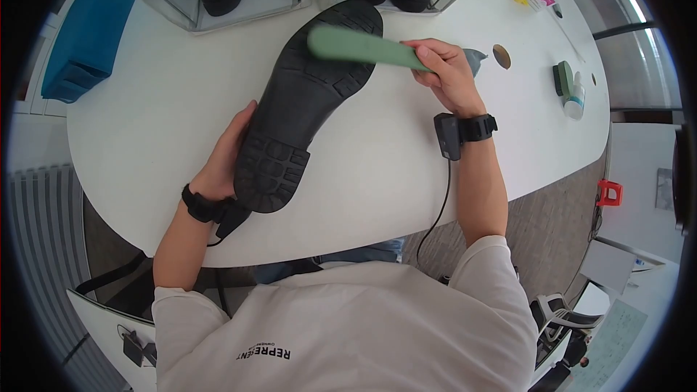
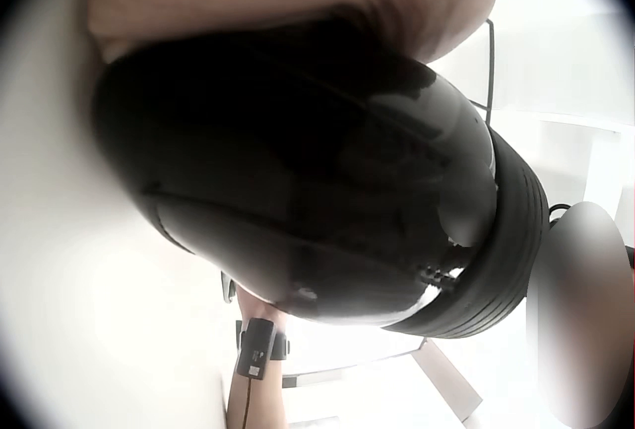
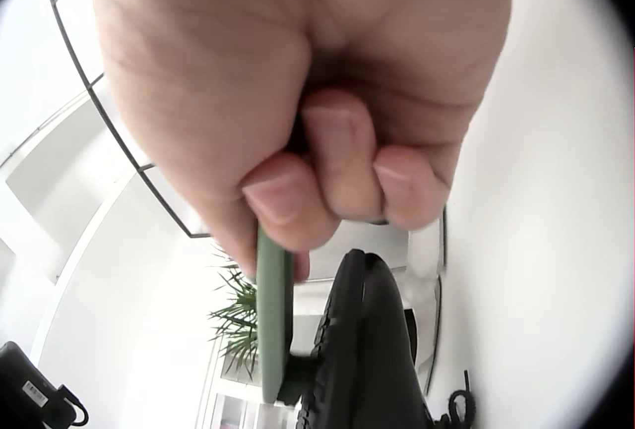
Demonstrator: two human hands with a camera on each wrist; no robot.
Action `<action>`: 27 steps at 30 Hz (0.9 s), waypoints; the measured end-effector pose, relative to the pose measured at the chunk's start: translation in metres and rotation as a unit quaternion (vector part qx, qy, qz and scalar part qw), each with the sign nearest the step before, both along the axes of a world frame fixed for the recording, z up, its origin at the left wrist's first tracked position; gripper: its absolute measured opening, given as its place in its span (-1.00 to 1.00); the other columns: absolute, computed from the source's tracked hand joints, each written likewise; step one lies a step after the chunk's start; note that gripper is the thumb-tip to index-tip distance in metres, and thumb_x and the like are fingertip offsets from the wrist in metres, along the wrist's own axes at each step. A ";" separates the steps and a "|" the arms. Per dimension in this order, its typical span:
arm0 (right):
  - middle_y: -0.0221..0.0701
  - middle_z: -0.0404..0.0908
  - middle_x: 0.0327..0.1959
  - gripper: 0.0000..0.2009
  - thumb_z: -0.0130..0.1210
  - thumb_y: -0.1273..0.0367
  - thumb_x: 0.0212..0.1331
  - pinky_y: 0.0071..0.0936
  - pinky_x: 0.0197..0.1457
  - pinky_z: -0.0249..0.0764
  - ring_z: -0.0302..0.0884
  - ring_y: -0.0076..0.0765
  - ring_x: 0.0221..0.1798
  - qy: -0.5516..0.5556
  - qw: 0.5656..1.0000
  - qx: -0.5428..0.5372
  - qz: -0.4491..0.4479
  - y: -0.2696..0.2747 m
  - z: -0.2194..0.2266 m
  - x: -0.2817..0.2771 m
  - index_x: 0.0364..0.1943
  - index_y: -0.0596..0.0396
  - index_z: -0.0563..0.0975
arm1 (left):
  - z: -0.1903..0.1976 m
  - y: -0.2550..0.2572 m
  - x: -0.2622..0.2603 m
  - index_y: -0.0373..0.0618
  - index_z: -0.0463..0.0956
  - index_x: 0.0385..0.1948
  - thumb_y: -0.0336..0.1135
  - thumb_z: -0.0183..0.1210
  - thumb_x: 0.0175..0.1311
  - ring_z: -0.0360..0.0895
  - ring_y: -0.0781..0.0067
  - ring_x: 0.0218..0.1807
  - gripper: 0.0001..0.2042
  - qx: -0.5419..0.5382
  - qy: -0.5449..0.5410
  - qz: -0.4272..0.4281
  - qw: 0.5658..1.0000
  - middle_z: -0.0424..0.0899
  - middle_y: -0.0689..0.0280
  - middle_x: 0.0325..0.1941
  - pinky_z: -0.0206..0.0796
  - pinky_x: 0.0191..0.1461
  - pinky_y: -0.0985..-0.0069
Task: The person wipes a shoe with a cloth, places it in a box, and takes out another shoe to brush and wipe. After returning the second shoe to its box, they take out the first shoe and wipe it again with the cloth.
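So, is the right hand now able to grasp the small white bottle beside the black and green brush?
Probably yes: only white tabletop shows between the right hand and the small white bottle. But that hand grips a long green brush, which likely must be put down first.

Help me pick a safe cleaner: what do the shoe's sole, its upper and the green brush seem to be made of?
Sole: probably rubber, matte black, going by its moulded, blocky tread.
Upper: smooth, glossy black, perhaps polished leather or a synthetic, judging by its bright reflections.
Green brush: matte, plastic or painted wood; its even colour shows no grain, leaving it open.
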State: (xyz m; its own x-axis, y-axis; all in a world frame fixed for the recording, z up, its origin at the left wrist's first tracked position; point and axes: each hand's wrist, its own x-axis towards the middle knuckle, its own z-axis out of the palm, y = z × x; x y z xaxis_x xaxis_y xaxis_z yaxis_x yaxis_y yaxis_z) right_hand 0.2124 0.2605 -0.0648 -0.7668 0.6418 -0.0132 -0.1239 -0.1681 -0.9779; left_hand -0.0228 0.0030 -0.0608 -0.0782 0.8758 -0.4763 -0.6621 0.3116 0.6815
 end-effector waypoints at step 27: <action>-0.58 0.50 -0.51 -0.71 0.07 0.26 0.32 -0.71 -0.50 0.06 0.11 -0.72 -0.58 -0.033 0.998 0.048 0.034 -0.017 0.009 -0.012 -0.07 0.19 0.62 | -0.010 0.002 -0.008 -0.23 0.39 0.12 0.03 -0.15 0.45 0.61 0.36 -0.04 -0.51 -0.006 -0.166 -0.002 0.986 0.60 0.14 0.02 0.50 0.04 0.42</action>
State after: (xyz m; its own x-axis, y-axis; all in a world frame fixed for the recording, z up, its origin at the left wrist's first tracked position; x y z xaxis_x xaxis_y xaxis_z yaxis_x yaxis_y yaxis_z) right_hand 0.2009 0.2434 -0.0563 -0.8078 0.5895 -0.0059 -0.0509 -0.0797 -0.9955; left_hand -0.0306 0.0049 -0.0706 0.0870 0.8702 -0.4850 -0.8470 0.3209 0.4237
